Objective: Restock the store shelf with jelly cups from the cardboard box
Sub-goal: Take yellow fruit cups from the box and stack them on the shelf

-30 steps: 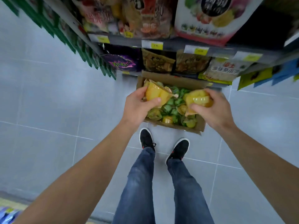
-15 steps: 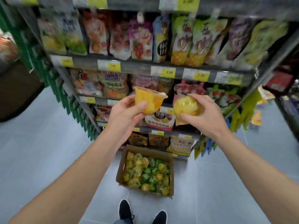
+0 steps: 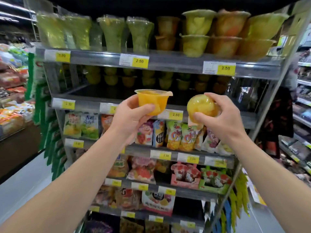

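2 jelly cups raised to the shelf

Left hand (image 3: 129, 118) pinches an upright cup (image 3: 152, 102); right hand (image 3: 223, 118) grips a tipped cup (image 3: 202, 106). Both sit level with the half-empty shelf (image 3: 84, 102) behind.

Grey metal shelf (image 3: 168, 62) with yellow price tags (image 3: 140, 61) along its front edges; large fruit cups (image 3: 198, 46) stacked two high on the top board; small jelly cups (image 3: 148, 79) in rows at the back of the next board; snack pouches (image 3: 175, 135) on lower boards.
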The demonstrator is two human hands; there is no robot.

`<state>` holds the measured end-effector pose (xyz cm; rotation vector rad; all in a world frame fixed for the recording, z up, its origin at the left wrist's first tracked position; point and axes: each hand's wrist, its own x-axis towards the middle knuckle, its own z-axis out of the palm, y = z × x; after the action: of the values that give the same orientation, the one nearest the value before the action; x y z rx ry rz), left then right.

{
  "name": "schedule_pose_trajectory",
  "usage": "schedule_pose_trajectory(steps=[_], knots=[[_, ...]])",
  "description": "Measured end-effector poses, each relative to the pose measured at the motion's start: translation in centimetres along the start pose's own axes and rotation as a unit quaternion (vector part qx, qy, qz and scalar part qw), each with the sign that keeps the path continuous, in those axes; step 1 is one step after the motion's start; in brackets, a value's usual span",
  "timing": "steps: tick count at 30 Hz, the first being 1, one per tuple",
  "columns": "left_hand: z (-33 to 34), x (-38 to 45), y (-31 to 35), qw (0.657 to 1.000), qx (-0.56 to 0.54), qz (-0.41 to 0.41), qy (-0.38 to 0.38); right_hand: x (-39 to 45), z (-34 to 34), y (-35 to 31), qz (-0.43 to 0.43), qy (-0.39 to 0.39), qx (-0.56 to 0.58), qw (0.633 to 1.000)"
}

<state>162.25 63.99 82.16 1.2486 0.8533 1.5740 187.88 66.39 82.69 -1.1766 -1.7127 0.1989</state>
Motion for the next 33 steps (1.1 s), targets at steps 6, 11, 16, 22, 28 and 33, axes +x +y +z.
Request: schedule_pose_trajectory(steps=[6, 11, 16, 22, 28, 33], knots=[[0.6, 5.5, 4.8, 0.993, 0.058, 0.100, -0.026, 5.3, -0.3, -4.0, -0.064, 0.043, -0.029, 0.997], [1.8, 10.3, 7.8, 0.970, 0.147, 0.191, 0.018, 8.6, -0.6, -6.4, -0.098, 0.069, -0.073, 0.990], [3.1, 15.1, 9.0, 0.929, 0.280, 0.225, 0.086, 10.8, -0.9, -8.2, -0.112, 0.085, -0.074, 0.987], [4.5, 18.1, 6.9, 0.867, 0.425, 0.199, 0.167, 10.9, -1.7, -7.5, -0.103, 0.078, 0.004, 0.992], [6.1, 18.4, 7.1, 0.824, 0.510, 0.151, 0.196, 11.4, -2.9, -5.5, -0.088, 0.066, 0.040, 0.993], [6.6, 18.2, 7.4, 0.804, 0.541, 0.117, 0.218, 11.8, -2.8, -4.9, -0.079, 0.052, 0.066, 0.993]])
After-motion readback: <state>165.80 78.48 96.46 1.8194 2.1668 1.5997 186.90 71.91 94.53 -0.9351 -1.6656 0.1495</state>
